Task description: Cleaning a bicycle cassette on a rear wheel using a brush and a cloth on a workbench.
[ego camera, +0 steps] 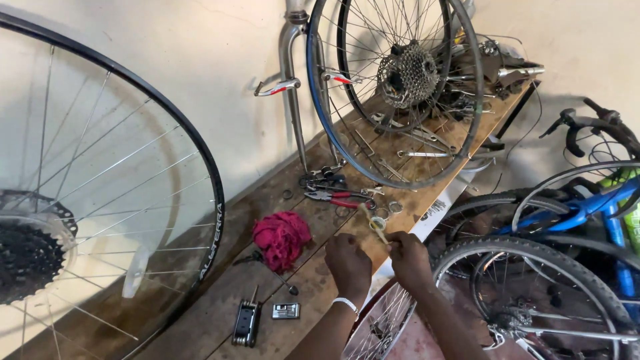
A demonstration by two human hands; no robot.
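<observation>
Left hand [348,262]: fist closed, grip contents cannot be told.
Right hand [408,259]: pinching thin stick [373,223].
Red rag [281,237]: on tabletop [200,320], left of hands.
Pliers [337,197]: beyond rag.

Bench [220,300]: rough, matt, stained wood. Rag [281,238], centre frame: crumpled red cloth; pliers [337,197] above it: metal with glossy red grips. Wheel [400,93], upper centre: shiny metal rim and spokes, dull grey metal cogs; multi-tool [247,323], bottom: dark metal.
</observation>
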